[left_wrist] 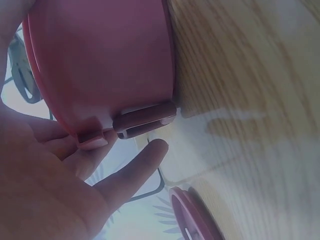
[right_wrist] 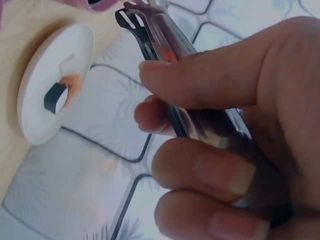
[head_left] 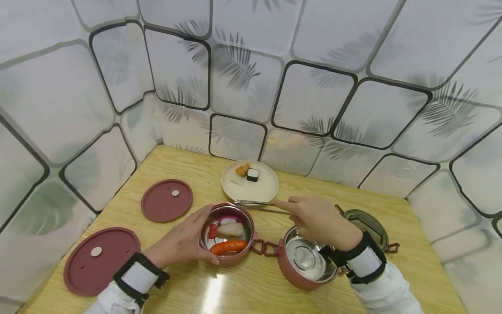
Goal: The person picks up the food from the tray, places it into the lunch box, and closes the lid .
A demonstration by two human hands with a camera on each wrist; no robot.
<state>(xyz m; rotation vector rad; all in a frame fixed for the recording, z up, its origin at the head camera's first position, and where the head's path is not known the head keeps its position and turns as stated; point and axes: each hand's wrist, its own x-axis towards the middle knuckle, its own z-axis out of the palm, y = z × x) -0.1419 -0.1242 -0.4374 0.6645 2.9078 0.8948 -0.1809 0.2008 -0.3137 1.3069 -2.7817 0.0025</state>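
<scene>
In the head view, my left hand [head_left: 182,242] holds the left side of a dark pink pot [head_left: 235,261], thumb on the near wall and fingers along the far left. Inside lie an orange carrot [head_left: 228,247], a whitish oblong food piece [head_left: 231,230], a small red piece [head_left: 212,231] and something purple and white behind. Metal tongs [head_left: 255,203] are gripped in my right hand [head_left: 313,218], their tips right at this pot's far rim. The right wrist view shows thumb and fingers wrapped around the tongs [right_wrist: 212,130]. A pot handle [left_wrist: 142,120] shows beside my left fingers.
A cream plate [head_left: 259,192] behind holds a sushi roll [head_left: 252,175], a fried piece [head_left: 242,169] and a pale piece. Under my right wrist stands a second pink pot [head_left: 298,277]; a green oval container [head_left: 370,226] sits beyond. Two round lids [head_left: 161,205] lie left.
</scene>
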